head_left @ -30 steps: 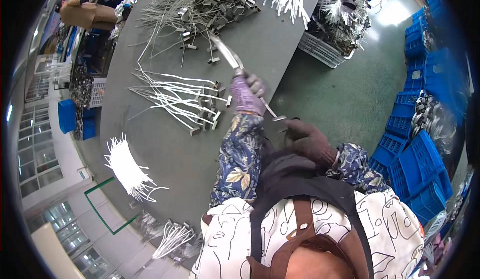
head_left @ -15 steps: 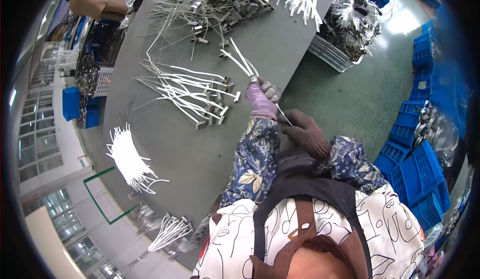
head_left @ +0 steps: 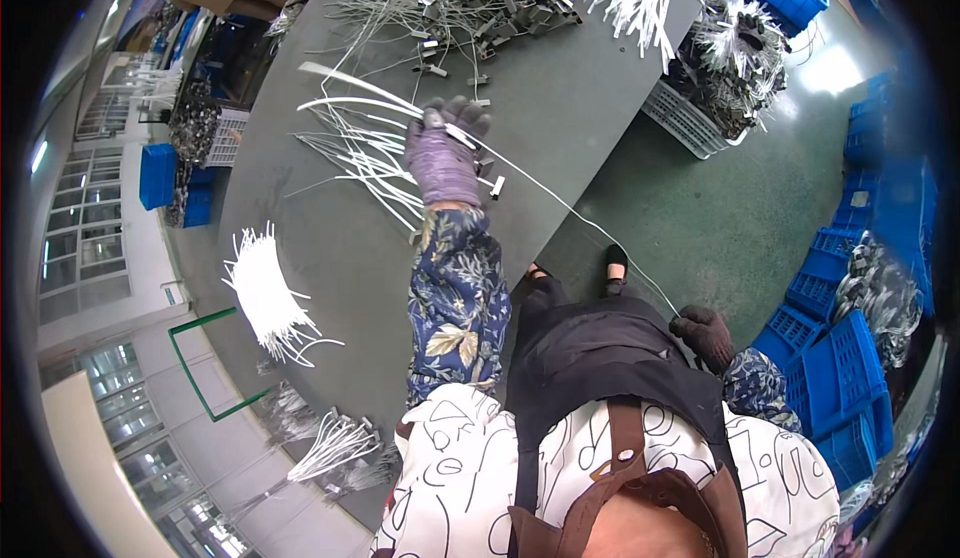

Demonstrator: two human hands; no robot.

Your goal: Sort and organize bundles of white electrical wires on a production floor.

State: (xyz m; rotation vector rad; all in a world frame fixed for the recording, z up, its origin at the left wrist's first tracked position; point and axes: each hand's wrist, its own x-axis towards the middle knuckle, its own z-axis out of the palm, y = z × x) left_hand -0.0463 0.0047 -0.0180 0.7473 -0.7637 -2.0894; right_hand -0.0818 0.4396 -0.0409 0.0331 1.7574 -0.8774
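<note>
Holding thin pale wire [head_left: 583, 218] stretched past edge of counter [head_left: 360, 288], gripped in closed left hand [head_left: 443, 158] and closed right hand [head_left: 705, 338], likely against slack. Clasping white strips [head_left: 352, 80] too, in left, near fanned leads [head_left: 372, 171]; with white bundle [head_left: 266, 293] set apart, probably against mixing.

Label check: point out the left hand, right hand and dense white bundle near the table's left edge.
Left hand [head_left: 443, 154], head view: its gloved middle.
Right hand [head_left: 705, 339], head view: its gloved middle.
White bundle [head_left: 265, 291], head view: its dense middle.
</note>
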